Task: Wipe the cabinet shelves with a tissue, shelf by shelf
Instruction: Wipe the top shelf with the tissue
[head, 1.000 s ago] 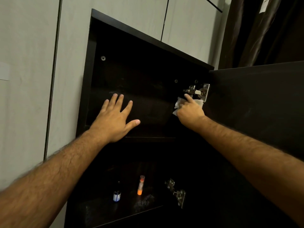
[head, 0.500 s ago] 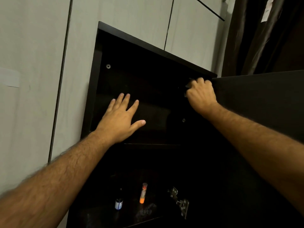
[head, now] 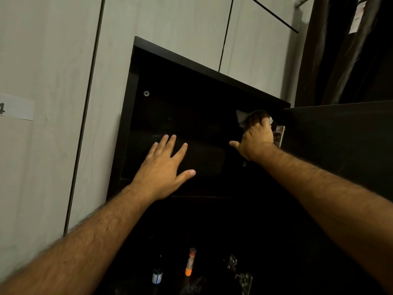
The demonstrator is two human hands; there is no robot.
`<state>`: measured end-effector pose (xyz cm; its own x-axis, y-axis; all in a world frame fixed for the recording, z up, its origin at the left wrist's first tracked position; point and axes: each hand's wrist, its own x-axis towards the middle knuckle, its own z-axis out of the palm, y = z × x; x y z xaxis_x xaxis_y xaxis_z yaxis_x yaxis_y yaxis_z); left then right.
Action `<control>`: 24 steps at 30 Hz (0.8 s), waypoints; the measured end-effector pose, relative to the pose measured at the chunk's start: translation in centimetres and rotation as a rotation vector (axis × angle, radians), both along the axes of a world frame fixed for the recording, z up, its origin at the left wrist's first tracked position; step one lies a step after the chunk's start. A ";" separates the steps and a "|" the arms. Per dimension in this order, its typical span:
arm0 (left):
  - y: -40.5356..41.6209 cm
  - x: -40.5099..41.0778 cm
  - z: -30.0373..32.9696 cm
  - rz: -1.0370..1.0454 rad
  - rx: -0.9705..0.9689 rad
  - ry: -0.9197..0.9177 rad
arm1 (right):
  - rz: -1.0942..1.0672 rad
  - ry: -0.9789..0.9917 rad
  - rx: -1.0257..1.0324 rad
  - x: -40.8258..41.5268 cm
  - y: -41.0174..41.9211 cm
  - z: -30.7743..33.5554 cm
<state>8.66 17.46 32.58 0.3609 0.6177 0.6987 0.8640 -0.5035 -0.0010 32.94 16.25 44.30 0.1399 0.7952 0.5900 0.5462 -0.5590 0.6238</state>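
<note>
A dark cabinet (head: 192,67) stands open in a pale wall. My left hand (head: 164,167) lies flat with spread fingers on the top shelf (head: 204,158). My right hand (head: 258,136) reaches into the upper right corner of that compartment, just beside the metal door hinge (head: 280,133). It presses a white tissue (head: 241,116) against the inner wall; a corner of the tissue sticks out to the left of the fingers. The fingertips are hidden behind the hand.
The open cabinet door (head: 344,141) hangs at the right. On the lower shelf stand a small dark bottle with a blue label (head: 157,275) and an orange-tipped tube (head: 190,261). A second hinge (head: 241,273) shows low at the right. Dark curtains (head: 344,50) hang at upper right.
My right hand with the tissue rose from beside the hinge to the compartment's upper right corner, and the tissue's corner shows again. The left hand stays flat on the shelf.
</note>
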 end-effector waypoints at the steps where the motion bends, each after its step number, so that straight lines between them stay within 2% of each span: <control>1: 0.0 0.0 0.1 0.003 -0.002 0.003 | 0.012 0.030 -0.007 -0.1 0.0 0.3; 5: -0.1 -0.1 0.2 0.015 -0.023 0.001 | 0.050 0.110 -0.034 0.0 -1.4 1.3; 12: -0.1 0.1 0.0 0.007 -0.019 -0.009 | -0.051 -0.007 -0.035 0.3 -3.7 1.1; 15: -0.1 0.0 0.0 0.011 -0.021 -0.006 | -0.004 -0.027 -0.078 1.2 -3.9 1.5; 24: -0.4 0.1 -0.2 0.027 -0.022 0.009 | 0.135 0.104 -0.174 -0.2 -2.0 2.0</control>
